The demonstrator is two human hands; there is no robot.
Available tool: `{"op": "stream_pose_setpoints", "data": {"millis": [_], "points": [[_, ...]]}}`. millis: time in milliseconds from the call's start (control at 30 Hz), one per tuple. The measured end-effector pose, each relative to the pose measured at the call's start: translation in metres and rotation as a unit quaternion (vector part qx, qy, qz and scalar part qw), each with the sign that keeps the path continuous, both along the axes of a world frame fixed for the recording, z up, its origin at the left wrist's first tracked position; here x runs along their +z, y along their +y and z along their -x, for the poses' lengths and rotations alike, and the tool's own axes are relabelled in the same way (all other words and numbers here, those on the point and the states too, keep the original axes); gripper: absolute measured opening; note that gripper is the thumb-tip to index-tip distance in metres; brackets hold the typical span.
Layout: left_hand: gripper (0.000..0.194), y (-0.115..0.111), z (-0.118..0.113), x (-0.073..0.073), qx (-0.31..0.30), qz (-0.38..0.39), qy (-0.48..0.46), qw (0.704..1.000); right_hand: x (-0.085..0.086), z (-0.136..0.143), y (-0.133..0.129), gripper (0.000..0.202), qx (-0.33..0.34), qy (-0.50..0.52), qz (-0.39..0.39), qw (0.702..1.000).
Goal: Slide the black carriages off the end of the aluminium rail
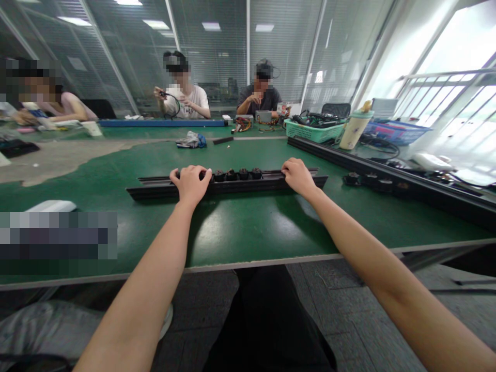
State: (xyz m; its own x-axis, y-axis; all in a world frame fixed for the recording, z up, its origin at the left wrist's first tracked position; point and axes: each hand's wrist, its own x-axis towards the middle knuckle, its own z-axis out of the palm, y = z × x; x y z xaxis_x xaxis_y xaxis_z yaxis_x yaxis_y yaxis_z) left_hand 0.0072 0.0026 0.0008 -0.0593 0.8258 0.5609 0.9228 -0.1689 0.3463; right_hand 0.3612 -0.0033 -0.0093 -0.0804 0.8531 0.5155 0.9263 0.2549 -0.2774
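Observation:
A long black channel-shaped rail (248, 187) lies crosswise on the green table in front of me. Several small black round parts (243, 174) sit in a row along its middle. My left hand (191, 183) curls over the rail left of centre, with dark round pieces showing between its thumb and fingers; its grip is partly hidden. Toward the rail's right end, my right hand (298, 176) pinches the upper edge, its fingertips bent down into the channel.
A longer black rail (349, 161) runs along the right side, near several loose black round parts (370, 180). Behind it stand a green basket (315, 133) of cables and a cream tumbler (355, 129). A crumpled cloth (190, 140) lies farther back. Co-workers sit across the table.

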Motion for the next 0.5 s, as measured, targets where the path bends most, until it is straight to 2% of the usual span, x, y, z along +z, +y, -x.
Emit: {"op": "stream_pose_setpoints", "data": {"millis": [500], "points": [[0.032, -0.0014, -0.0010, 0.0009, 0.003, 0.006, 0.005, 1.000, 0.0020, 0.0013, -0.0031, 0.031, -0.021, -0.007, 0.005, 1.000]]}}
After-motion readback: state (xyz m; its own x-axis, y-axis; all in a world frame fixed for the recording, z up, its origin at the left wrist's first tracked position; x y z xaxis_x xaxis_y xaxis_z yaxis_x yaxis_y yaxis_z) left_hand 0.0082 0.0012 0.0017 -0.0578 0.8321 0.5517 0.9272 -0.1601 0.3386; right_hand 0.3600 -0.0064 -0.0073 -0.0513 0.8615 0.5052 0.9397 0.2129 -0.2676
